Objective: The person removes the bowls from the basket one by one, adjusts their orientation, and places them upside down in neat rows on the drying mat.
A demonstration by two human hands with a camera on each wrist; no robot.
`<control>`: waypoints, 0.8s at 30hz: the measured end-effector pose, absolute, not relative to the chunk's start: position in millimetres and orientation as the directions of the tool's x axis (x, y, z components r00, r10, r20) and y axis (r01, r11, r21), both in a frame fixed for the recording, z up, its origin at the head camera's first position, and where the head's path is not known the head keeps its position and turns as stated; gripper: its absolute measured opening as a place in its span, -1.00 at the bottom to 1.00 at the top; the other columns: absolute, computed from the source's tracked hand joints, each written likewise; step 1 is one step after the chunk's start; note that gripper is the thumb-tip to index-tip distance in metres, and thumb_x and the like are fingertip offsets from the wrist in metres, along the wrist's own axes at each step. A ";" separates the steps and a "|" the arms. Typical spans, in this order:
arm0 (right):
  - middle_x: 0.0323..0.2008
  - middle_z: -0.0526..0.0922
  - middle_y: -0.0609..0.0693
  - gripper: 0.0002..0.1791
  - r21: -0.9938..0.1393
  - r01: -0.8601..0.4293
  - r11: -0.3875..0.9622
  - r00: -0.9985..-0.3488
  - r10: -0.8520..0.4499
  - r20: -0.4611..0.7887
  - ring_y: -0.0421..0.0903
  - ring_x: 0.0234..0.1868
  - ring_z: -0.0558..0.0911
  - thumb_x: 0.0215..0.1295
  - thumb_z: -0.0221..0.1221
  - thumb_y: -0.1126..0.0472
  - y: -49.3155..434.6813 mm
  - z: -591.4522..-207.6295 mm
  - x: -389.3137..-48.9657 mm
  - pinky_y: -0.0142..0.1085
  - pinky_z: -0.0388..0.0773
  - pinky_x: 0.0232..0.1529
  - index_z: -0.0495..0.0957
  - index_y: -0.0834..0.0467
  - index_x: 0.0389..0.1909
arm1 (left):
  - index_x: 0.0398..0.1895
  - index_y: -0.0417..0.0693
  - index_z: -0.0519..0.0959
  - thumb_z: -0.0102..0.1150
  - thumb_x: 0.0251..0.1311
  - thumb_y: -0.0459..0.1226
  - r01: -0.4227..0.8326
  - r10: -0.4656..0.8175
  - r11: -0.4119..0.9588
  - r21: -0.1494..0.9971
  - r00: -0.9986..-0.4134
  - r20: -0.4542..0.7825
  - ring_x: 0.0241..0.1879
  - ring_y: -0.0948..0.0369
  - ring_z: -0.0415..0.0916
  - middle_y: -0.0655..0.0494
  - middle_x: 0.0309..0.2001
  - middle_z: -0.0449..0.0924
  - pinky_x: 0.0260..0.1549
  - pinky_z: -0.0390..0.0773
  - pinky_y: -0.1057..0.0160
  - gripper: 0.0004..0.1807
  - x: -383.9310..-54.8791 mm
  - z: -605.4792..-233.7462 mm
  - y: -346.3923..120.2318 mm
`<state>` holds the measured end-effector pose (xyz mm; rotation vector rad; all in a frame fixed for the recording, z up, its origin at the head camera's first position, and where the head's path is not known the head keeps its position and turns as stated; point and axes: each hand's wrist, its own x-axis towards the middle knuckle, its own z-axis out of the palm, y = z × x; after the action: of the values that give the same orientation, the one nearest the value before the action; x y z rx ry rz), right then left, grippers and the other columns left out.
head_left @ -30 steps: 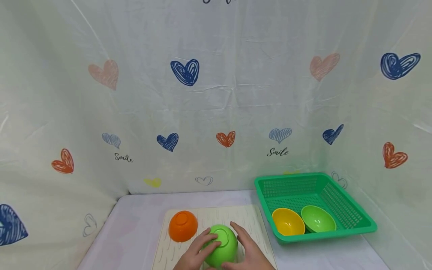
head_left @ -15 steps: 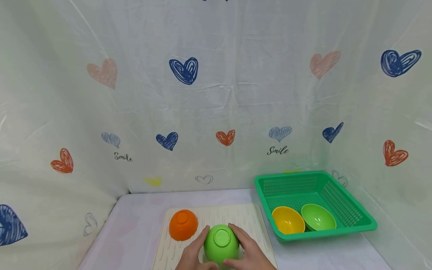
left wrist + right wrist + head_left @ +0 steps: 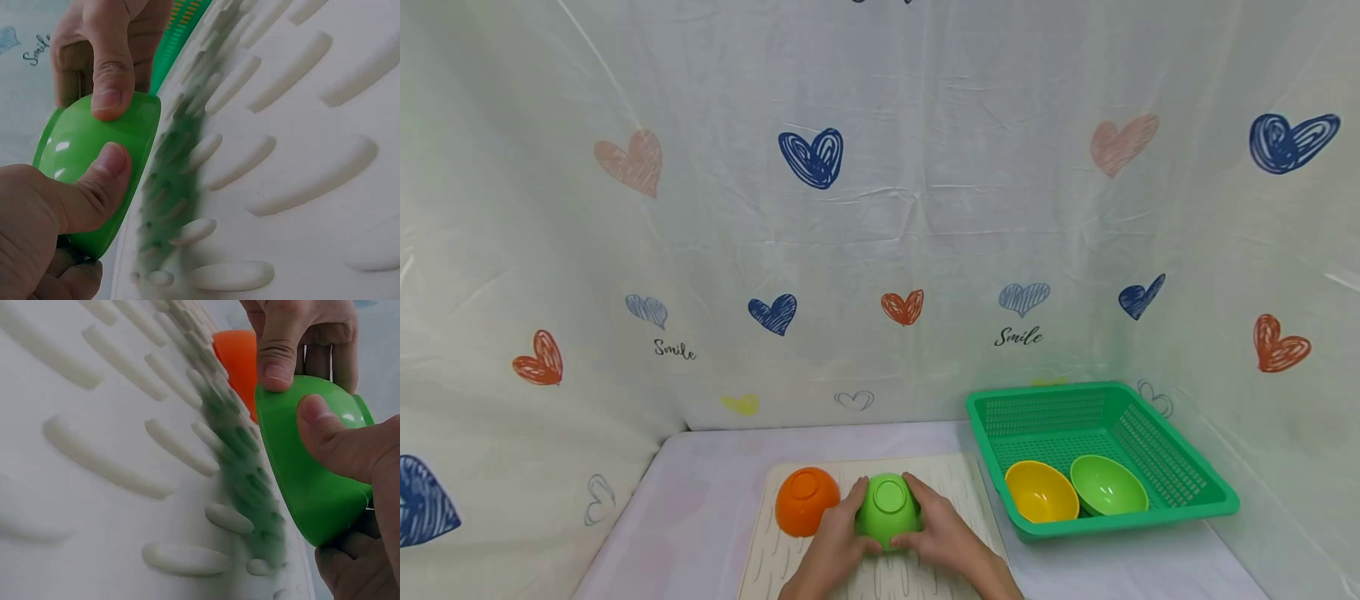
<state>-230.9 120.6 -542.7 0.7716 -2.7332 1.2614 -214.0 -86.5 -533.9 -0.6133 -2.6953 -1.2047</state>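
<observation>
Both hands hold an upside-down green bowl (image 3: 889, 510) over the cream ridged mat (image 3: 955, 483). My left hand (image 3: 838, 533) grips its left side, thumb on the near wall and fingers curled round the far side. On the opposite side, my right hand (image 3: 943, 529) grips it the same way. In the left wrist view a gap and a green reflection show between the bowl (image 3: 94, 137) and the mat (image 3: 300, 125). An orange bowl (image 3: 807, 502) lies upside down on the mat just left of the left hand.
A green slotted basket (image 3: 1127, 523) stands at the right of the table (image 3: 647, 517). Inside it sit a yellow bowl (image 3: 1041, 493) and another green bowl (image 3: 1108, 486), both with their openings up. A curtain (image 3: 955, 358) printed with hearts hangs behind and at the sides.
The green bowl has moved forward over the mat in both hands. The left fingers have shifted from the bowl's base to its left side. The orange bowl and basket have stayed put.
</observation>
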 end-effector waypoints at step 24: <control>0.22 0.51 0.02 -0.08 -0.734 -0.403 0.548 -0.888 -0.429 0.167 -0.08 0.20 0.51 0.04 0.39 -0.01 106.9 -557.3 -273.4 -0.08 0.49 0.19 0.19 0.12 0.40 | 0.39 -0.41 0.15 0.45 -0.22 -0.50 0.243 0.215 0.619 0.747 -0.967 0.136 0.33 -0.18 0.27 -0.36 0.34 0.26 0.26 0.29 -0.15 0.01 -251.2 -546.5 -81.7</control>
<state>-273.4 106.9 -557.3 0.7499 -2.7912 1.3099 -251.2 -81.7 -546.5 -0.3957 -2.7967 -1.2991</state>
